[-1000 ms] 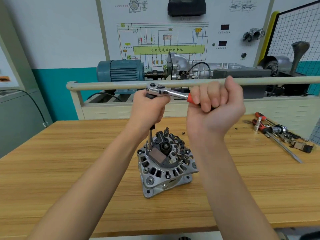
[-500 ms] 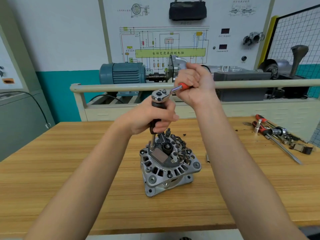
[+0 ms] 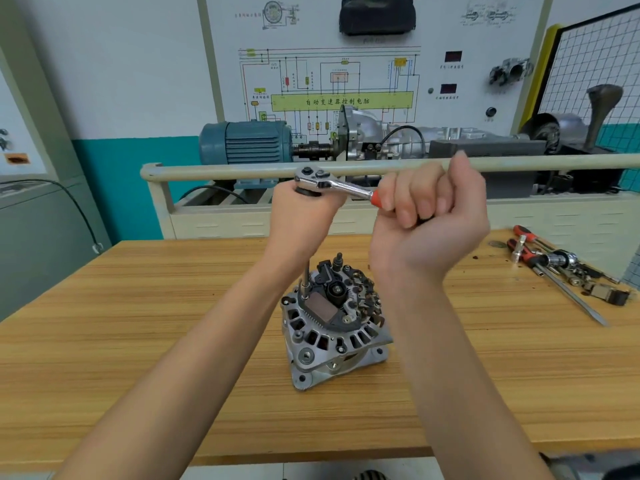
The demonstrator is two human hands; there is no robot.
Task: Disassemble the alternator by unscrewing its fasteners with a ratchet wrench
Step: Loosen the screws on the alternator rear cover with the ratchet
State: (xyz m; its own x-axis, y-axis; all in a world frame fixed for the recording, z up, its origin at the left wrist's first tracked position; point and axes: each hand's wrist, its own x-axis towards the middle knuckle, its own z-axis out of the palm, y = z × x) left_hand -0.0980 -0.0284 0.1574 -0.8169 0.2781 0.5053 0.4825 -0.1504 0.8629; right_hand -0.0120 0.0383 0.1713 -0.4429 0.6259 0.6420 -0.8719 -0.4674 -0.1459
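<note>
The alternator [image 3: 334,322] stands on the wooden table [image 3: 138,323], near the middle, its open rear face turned up. A thin extension bar [image 3: 306,277] rises from a fastener at the far-left edge of that face and runs up into the left hand [image 3: 303,216].

The left hand is clenched around the top of the bar, just under the head of the ratchet [image 3: 332,184]; its fingers wrap the dark collar there, and the chrome head sits on top of the fist. The ratchet's shank runs right and slightly nearer, from the head to an orange-red handle that goes into the right hand [image 3: 433,223]. The right hand grasps this handle with all fingers curled over it and the thumb raised on the far side; only a short stub of the handle shows at the left of the fist. Both hands are well above the alternator, and neither touches it.

At the far right of the table lie loose tools [image 3: 554,268]: red-handled drivers, a long screwdriver, sockets and small parts. Beyond the table, behind a pale rail [image 3: 221,173], stand a blue motor [image 3: 247,143] and a wiring-diagram board [image 3: 343,81].
</note>
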